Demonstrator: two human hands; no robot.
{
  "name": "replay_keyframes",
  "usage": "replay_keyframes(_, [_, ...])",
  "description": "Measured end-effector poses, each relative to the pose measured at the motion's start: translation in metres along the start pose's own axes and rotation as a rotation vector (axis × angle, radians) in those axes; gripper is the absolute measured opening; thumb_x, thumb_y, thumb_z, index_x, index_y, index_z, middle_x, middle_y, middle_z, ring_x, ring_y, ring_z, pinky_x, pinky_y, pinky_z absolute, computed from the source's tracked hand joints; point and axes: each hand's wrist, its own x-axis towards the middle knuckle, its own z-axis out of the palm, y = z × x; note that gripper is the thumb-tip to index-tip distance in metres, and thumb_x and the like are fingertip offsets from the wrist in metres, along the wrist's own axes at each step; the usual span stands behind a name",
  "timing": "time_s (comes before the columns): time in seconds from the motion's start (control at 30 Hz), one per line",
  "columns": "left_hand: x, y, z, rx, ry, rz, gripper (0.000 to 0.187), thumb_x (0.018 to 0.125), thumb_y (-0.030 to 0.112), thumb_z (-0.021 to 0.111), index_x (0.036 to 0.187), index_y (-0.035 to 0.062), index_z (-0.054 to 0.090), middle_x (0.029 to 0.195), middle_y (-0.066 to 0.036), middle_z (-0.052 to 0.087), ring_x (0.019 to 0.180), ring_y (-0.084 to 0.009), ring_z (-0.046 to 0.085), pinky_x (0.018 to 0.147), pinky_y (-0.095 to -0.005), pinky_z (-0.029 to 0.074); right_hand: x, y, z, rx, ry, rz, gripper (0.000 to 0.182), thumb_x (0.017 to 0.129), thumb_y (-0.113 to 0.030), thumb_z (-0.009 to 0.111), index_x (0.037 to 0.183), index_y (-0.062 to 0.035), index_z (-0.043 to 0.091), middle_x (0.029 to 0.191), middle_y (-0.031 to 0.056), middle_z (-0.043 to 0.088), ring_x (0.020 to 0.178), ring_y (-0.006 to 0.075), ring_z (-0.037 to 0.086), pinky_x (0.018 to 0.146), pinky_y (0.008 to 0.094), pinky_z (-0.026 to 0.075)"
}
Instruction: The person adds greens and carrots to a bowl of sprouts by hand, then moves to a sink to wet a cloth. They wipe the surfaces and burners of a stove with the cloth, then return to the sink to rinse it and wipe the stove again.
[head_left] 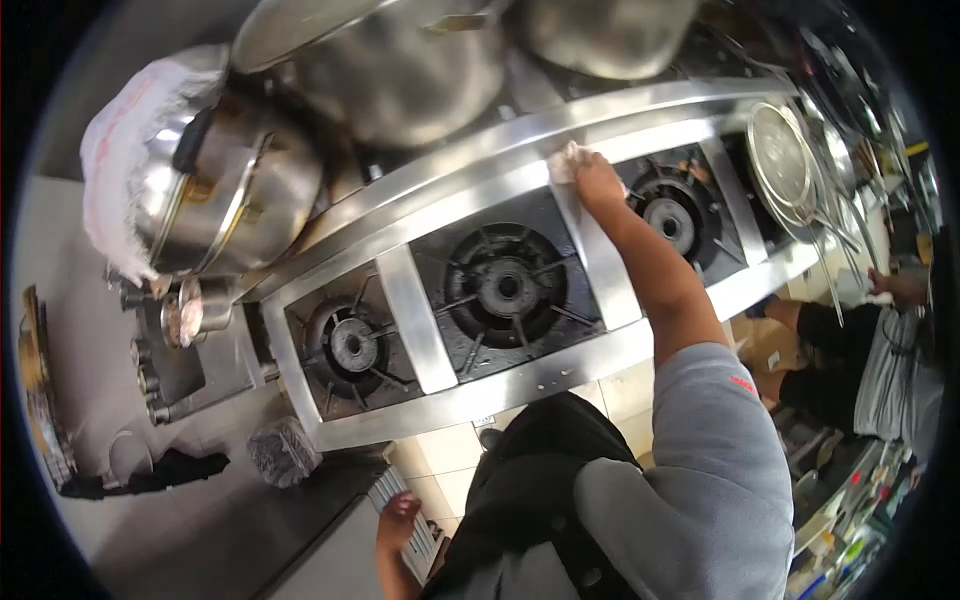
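My right hand (598,184) is stretched out to the back rail of the steel stove (430,318). Bunched in its fingers is a pale cloth (568,160), pressed on the metal where a divider strip meets the rail. Black burners lie on both sides of that strip: the middle burner (508,287) to the left and the right burner (670,222) beside my wrist. Low at my left side hangs my left hand (399,518), away from the stove. Its fingers are loosely bent, and I see nothing held in them.
Large steel pots (395,85) stand behind the stove. At the left are a lidded pot (250,190) with a white cloth (125,160) over it and a small pan (200,308). Strainers (780,155) hang at the right, near another person (890,370).
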Motion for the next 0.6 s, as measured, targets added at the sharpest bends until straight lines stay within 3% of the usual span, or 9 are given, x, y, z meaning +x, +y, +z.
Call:
replay_keyframes(0.07, [0.028, 0.010, -0.007, 0.043, 0.003, 0.079, 0.030, 0.088, 0.012, 0.064, 0.114, -0.0013, 0.059, 0.081, -0.009, 0.066, 0.075, -0.0131, 0.060, 0.069, -0.0277, 0.049, -0.026, -0.002, 0.054, -0.077, 0.371, -0.077, 0.039, 0.086, -0.010, 0.050, 0.122, 0.0042, 0.054, 0.122, 0.0208, 0.056, 0.111, 0.0332, 0.052, 0.103, 0.0425, 0.037])
replay_keyframes(0.1, [0.042, 0.019, -0.007, 0.069, 0.037, 0.150, 0.028, 0.088, 0.011, 0.063, 0.113, -0.0011, 0.059, 0.081, -0.008, 0.065, 0.075, -0.0127, 0.060, 0.069, -0.0273, 0.048, -0.051, -0.009, 0.020, -0.084, -0.125, -0.175, 0.041, 0.085, -0.007, 0.047, 0.124, 0.0005, 0.055, 0.133, 0.0231, 0.049, 0.123, 0.0345, 0.047, 0.107, 0.0436, 0.033])
replay_keyframes(0.13, [0.043, 0.059, -0.008, 0.062, -0.016, 0.222, 0.029, 0.090, 0.009, 0.062, 0.116, -0.0014, 0.057, 0.086, -0.006, 0.064, 0.079, -0.0116, 0.059, 0.072, -0.0259, 0.048, -0.072, -0.010, 0.075, 0.076, 0.027, -0.125, 0.041, 0.083, -0.008, 0.048, 0.122, -0.0011, 0.057, 0.137, 0.0225, 0.046, 0.127, 0.0350, 0.044, 0.109, 0.0456, 0.031])
replay_keyframes(0.2, [0.048, 0.117, -0.004, -0.262, -0.099, 0.284, 0.032, 0.090, 0.006, 0.062, 0.120, -0.0018, 0.054, 0.094, -0.005, 0.063, 0.085, -0.0111, 0.058, 0.076, -0.0251, 0.047, -0.171, -0.018, 0.048, 0.159, 0.226, -0.169, 0.040, 0.082, -0.014, 0.052, 0.121, -0.0054, 0.059, 0.138, 0.0194, 0.045, 0.124, 0.0355, 0.045, 0.108, 0.0499, 0.032])
replay_keyframes(0.27, [0.043, 0.177, 0.006, -0.239, -0.119, 0.302, 0.033, 0.090, 0.006, 0.062, 0.121, -0.0020, 0.053, 0.096, -0.005, 0.063, 0.087, -0.0112, 0.058, 0.078, -0.0251, 0.047, -0.239, 0.003, 0.064, 0.304, 0.083, -0.176, 0.038, 0.085, -0.014, 0.052, 0.122, -0.0075, 0.059, 0.140, 0.0188, 0.043, 0.130, 0.0365, 0.039, 0.106, 0.0442, 0.038])
replay_keyframes(0.37, [0.053, 0.193, 0.015, -0.093, -0.150, 0.331, 0.036, 0.090, 0.008, 0.062, 0.123, -0.0021, 0.053, 0.098, -0.005, 0.062, 0.088, -0.0115, 0.058, 0.079, -0.0254, 0.048, -0.244, 0.052, 0.096, -0.034, 0.349, -0.129, 0.034, 0.085, -0.013, 0.051, 0.115, -0.0004, 0.061, 0.128, 0.0219, 0.052, 0.127, 0.0358, 0.043, 0.101, 0.0387, 0.043])
replay_keyframes(0.47, [0.054, 0.192, 0.022, 0.187, -0.215, 0.378, 0.037, 0.090, 0.010, 0.064, 0.123, -0.0018, 0.053, 0.097, -0.006, 0.063, 0.085, -0.0119, 0.058, 0.076, -0.0261, 0.049, -0.202, 0.028, 0.039, -0.009, 0.138, 0.310, 0.028, 0.084, -0.007, 0.048, 0.108, 0.0002, 0.060, 0.102, 0.0207, 0.057, 0.106, 0.0340, 0.051, 0.088, 0.0417, 0.046])
replay_keyframes(0.53, [0.051, 0.193, 0.014, 0.369, -0.250, 0.412, 0.038, 0.089, 0.011, 0.064, 0.123, -0.0016, 0.053, 0.096, -0.006, 0.063, 0.083, -0.0121, 0.059, 0.075, -0.0265, 0.050, -0.233, -0.014, 0.039, 0.307, 0.077, 0.478, 0.030, 0.080, -0.009, 0.053, 0.108, 0.0013, 0.060, 0.104, 0.0216, 0.056, 0.107, 0.0378, 0.052, 0.097, 0.0464, 0.041])
replay_keyframes(0.6, [0.045, 0.185, 0.013, 0.212, -0.272, 0.335, 0.040, 0.088, 0.011, 0.065, 0.123, -0.0014, 0.054, 0.097, -0.008, 0.063, 0.082, -0.0140, 0.061, 0.072, -0.0280, 0.051, -0.274, -0.043, 0.044, -0.111, 0.540, 0.266, 0.029, 0.083, -0.010, 0.051, 0.108, 0.0015, 0.059, 0.105, 0.0215, 0.056, 0.104, 0.0374, 0.053, 0.093, 0.0456, 0.045])
